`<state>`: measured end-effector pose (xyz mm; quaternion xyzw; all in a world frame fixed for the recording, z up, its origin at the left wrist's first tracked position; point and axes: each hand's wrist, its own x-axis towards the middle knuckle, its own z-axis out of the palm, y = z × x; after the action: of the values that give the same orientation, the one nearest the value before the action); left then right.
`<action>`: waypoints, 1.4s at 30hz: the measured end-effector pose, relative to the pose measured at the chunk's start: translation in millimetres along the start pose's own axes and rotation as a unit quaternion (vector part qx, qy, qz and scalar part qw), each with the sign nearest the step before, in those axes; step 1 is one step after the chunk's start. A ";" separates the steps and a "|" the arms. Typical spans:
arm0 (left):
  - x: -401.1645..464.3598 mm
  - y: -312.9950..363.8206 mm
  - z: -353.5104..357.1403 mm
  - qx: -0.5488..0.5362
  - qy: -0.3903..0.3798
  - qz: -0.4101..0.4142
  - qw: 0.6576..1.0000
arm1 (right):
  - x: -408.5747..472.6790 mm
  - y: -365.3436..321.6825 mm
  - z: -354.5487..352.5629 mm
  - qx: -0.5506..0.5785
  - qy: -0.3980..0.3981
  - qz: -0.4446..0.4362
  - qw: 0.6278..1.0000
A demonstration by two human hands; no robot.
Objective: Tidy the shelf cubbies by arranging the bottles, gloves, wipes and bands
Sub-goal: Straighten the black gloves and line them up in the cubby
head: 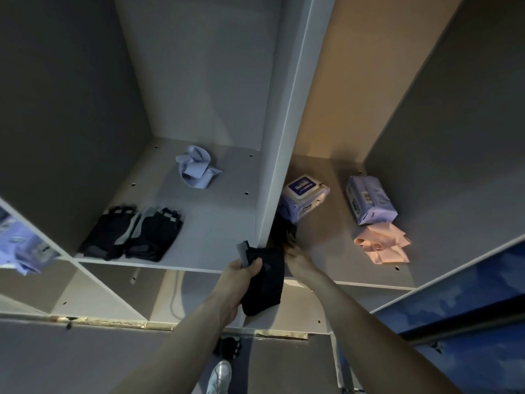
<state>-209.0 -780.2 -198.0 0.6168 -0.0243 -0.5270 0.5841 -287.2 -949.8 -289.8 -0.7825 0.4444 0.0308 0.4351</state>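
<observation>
We hold one black glove (264,280) at the shelf divider (287,155).

Nearest, our left hand (241,275) grips the glove just below the divider's foot, fingers curled round it, its long axis running up and down, cuff up. Our right hand (297,258) touches a dark item right of the divider; its grip we cannot tell. Farther, left of the divider lies a glove pair (133,233); right, wipes packs (305,194).

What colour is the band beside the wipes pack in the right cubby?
Pale pink band, seen in the head view.
</observation>
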 end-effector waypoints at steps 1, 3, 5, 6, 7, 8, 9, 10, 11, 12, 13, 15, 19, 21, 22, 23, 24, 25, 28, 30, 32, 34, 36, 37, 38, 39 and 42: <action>0.4 0.4 -1.0 -0.004 0.002 -0.002 1.000 | -3.1 -0.9 -3.2 0.050 0.002 -0.009 0.999; 1.5 1.1 -1.8 -0.016 0.003 -0.007 1.000 | -13.1 1.4 -7.4 0.201 0.011 0.000 0.980; 1.6 1.3 -0.9 -0.023 0.006 -0.012 1.000 | -30.7 -3.0 -14.9 0.325 0.032 0.006 0.945; 1.9 1.4 0.1 -0.021 0.009 -0.012 1.000 | -37.7 1.0 -18.2 0.355 0.032 0.000 0.934; 1.5 1.5 1.4 -0.017 0.012 -0.010 1.000 | -45.5 4.0 -21.2 0.380 0.028 -0.009 0.924; 0.9 1.3 2.9 -0.013 0.015 -0.009 1.000 | -55.8 5.8 -24.1 0.401 0.023 -0.023 0.915; -0.1 1.4 4.4 -0.010 0.016 -0.008 1.000 | -65.8 7.2 -27.0 0.432 0.019 -0.031 0.901; -1.3 1.4 5.9 -0.008 0.016 -0.006 1.000 | -78.0 8.4 -30.3 0.447 0.018 -0.053 0.893; -2.1 0.6 7.3 -0.005 0.017 -0.004 1.000 | -92.2 7.6 -33.0 0.455 0.020 -0.077 0.887; -3.2 0.0 9.1 -0.004 0.017 -0.001 1.000 | -107.1 5.8 -35.0 0.457 0.019 -0.107 0.883; -4.4 -0.5 11.2 -0.008 0.017 0.001 1.000 | -119.8 5.2 -35.9 0.460 0.017 -0.130 0.878; -9.1 0.1 16.6 -0.020 0.016 0.009 1.000 | -140.6 4.2 -36.1 0.466 0.003 -0.155 0.871; -23.7 -0.8 28.2 -0.052 -0.011 0.047 0.997 | -171.8 -5.7 -34.4 0.352 -0.010 -0.166 0.921; -32.7 -1.4 31.4 -0.059 -0.039 0.072 0.995 | -181.8 -12.1 -29.3 0.250 -0.009 -0.184 0.951; -37.1 -1.8 31.8 -0.060 -0.046 0.081 0.994 | -186.1 -15.1 -25.8 0.197 0.002 -0.203 0.959; -40.4 -2.1 31.0 -0.063 -0.046 0.087 0.993 | -190.1 -18.4 -22.7 0.146 0.020 -0.227 0.963; -43.4 -1.8 29.5 -0.070 -0.040 0.090 0.993 | -194.4 -21.6 -20.6 0.112 0.047 -0.250 0.960; -46.2 -1.2 27.9 -0.077 -0.035 0.091 0.992 | -197.9 -24.7 -18.8 0.106 0.079 -0.269 0.954; -56.6 0.6 22.4 -0.089 -0.034 0.091 0.991 | -209.2 -37.6 -18.5 0.213 0.192 -0.258 0.923; -67.2 2.1 19.4 -0.103 -0.050 0.090 0.989 | -210.5 -45.4 -20.6 0.272 0.252 -0.230 0.900; -76.9 3.6 16.0 -0.110 -0.070 0.097 0.987 | -206.8 -50.6 -20.8 0.250 0.265 -0.218 0.905; -86.2 5.1 13.8 -0.093 -0.079 0.108 0.987 | -203.7 -57.4 -18.9 0.234 0.227 -0.211 0.922; -93.9 6.6 12.1 -0.079 -0.061 0.111 0.989 | -203.1 -64.6 -13.7 0.198 0.209 -0.217 0.933; -96.4 7.5 10.6 -0.075 -0.044 0.110 0.990 | -203.0 -67.8 -10.8 0.168 0.221 -0.222 0.935; -100.3 9.5 9.2 -0.069 -0.030 0.110 0.991 | -203.6 -71.3 -8.2 0.148 0.237 -0.227 0.933; -102.5 10.9 6.7 -0.066 -0.020 0.117 0.991 | -204.1 -74.5 -5.8 0.145 0.251 -0.228 0.929; -113.7 15.6 0.8 -0.067 -0.010 0.177 0.982 | -209.0 -84.7 -2.0 0.161 0.292 -0.233 0.913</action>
<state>-250.8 -712.2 -115.6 0.5569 -0.1040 -0.4221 0.7077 -352.8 -792.3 -142.3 -0.7574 0.3554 -0.3736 0.4005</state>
